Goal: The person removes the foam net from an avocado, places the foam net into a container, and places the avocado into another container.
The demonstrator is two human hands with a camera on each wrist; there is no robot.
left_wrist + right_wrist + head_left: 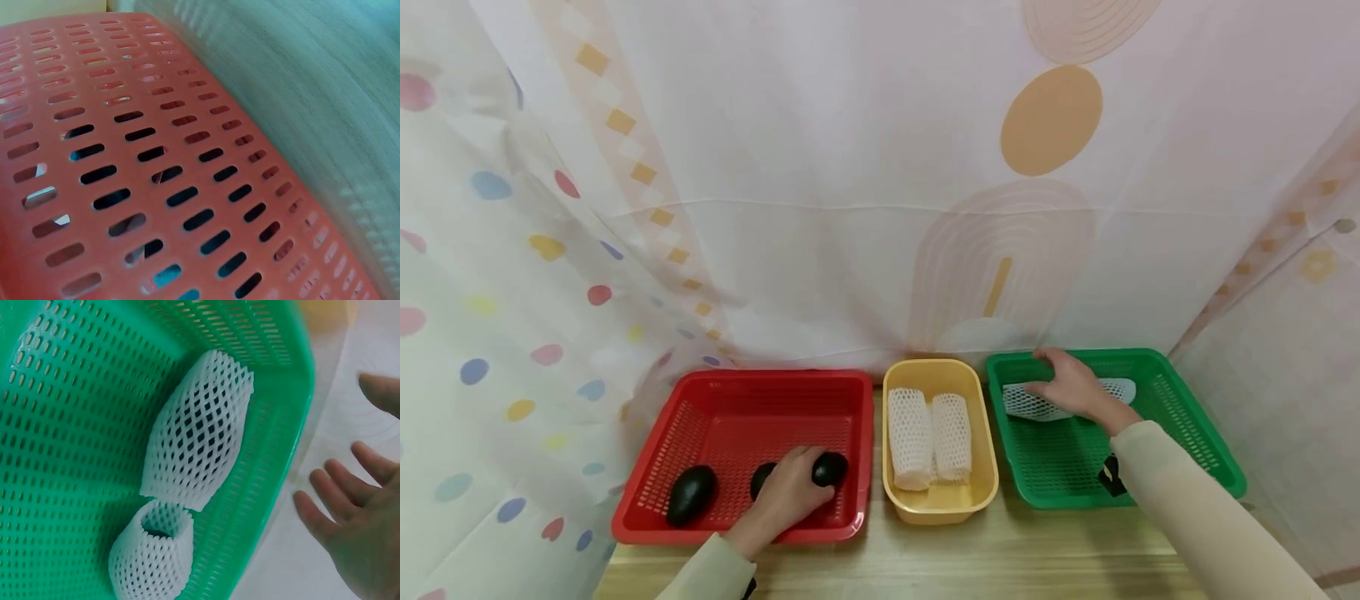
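Inside the red basket (pixel 775 414), my left hand (pixel 792 487) grips a dark avocado (pixel 830 468) between thumb and fingers. A second avocado (pixel 762 477) shows partly from behind that hand, and a third avocado (pixel 691 496) lies at the basket's left. The left wrist view has only the basket's slotted red wall (pixel 144 181), hiding that hand. My right hand (pixel 1070 386) is over the back of the green basket (pixel 1052 487), its fingers spread and holding nothing. Below it lie two white foam net sleeves, one (pixel 197 434) around something dark and the other (pixel 153 556) with its open end showing.
Between the two baskets stands a yellow bin (pixel 940 500) with white foam net sleeves (pixel 912 437) in it. All three containers sit on a wooden table (pixel 955 554). Patterned curtains (pixel 820 208) hang close behind and on both sides.
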